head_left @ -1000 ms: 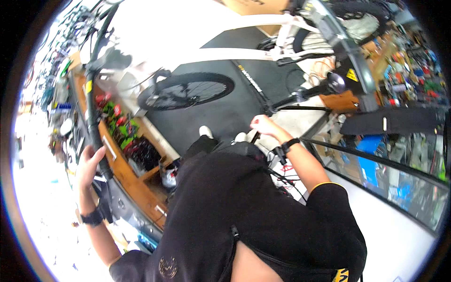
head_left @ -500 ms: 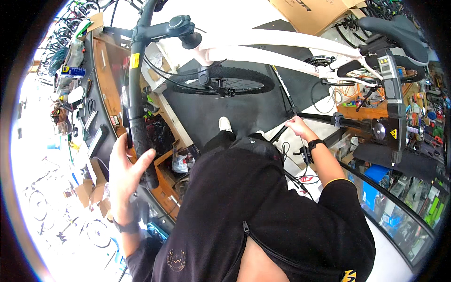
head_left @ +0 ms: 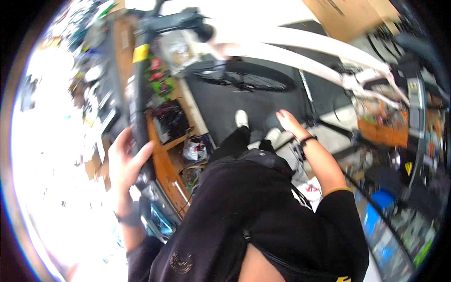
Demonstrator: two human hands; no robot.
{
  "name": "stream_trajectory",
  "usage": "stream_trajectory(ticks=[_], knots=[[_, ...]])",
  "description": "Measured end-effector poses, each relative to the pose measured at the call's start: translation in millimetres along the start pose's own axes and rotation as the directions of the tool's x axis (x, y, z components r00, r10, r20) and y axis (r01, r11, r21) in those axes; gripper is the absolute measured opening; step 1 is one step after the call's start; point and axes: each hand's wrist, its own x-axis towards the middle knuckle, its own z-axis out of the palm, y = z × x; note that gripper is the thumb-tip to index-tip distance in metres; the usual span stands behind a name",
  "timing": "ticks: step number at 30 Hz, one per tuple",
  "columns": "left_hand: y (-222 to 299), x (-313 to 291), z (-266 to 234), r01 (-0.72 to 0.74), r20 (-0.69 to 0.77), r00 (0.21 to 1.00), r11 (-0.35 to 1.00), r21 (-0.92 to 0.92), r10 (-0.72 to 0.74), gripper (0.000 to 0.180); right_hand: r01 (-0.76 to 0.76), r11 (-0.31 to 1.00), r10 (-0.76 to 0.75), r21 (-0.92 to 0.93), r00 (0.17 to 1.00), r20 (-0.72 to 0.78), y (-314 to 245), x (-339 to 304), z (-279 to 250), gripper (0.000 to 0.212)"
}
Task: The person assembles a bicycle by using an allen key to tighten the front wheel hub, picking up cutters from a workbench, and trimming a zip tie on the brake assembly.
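Head view: had the left hand [head_left: 126,162] at the black grip [head_left: 139,124] on the near end of the handlebar [head_left: 137,91], with the thumb spread to one side and the fingers to the other; could not tell through the blur how tightly closed, if at all. Held the right hand [head_left: 287,121] well apart from the handlebar, near a black pole [head_left: 336,127], with the fingers seemingly drawn together; could not tell whether pinching anything. Had the white bike [head_left: 300,61] ahead, stretching rightward toward a grey post [head_left: 416,108], with the front wheel [head_left: 253,69] over a dark mat [head_left: 216,113]. Also had a wooden drawer front [head_left: 171,176] to the right of the grip. Seemed, as a judgement, to be at the step of steadying the bike by the handlebar. Probably called next for a firm left-hand hold on the grip, clear of the drawer front.
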Motion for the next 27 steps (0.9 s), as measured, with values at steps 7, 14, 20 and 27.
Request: stream_trajectory(ticks=[7,14,20,27], knots=[[-3,-73,10,-0.164,-0.481,0.837,0.958,0.235,0.261,0.035,0.081,0.980,-0.050,-0.181,0.985,0.168,13,-12,-32,0.037],[-107,-159,64,0.143,-0.346,0.920,0.979,-0.144,-0.186,0.016,0.088,0.978,-0.040,-0.191,0.970,0.241,17,-7,-15,0.034],[-241,-195,72,0.571,-0.152,0.811,0.821,-0.004,-0.565,0.031,0.463,0.818,-0.320,-0.341,0.859,0.400,-128,-64,3,0.025],[-361,-141,67,0.534,-0.459,0.746,0.845,-0.018,-0.482,0.040,0.607,0.753,-0.433,-0.252,0.747,0.505,-266,-63,75,0.019]])
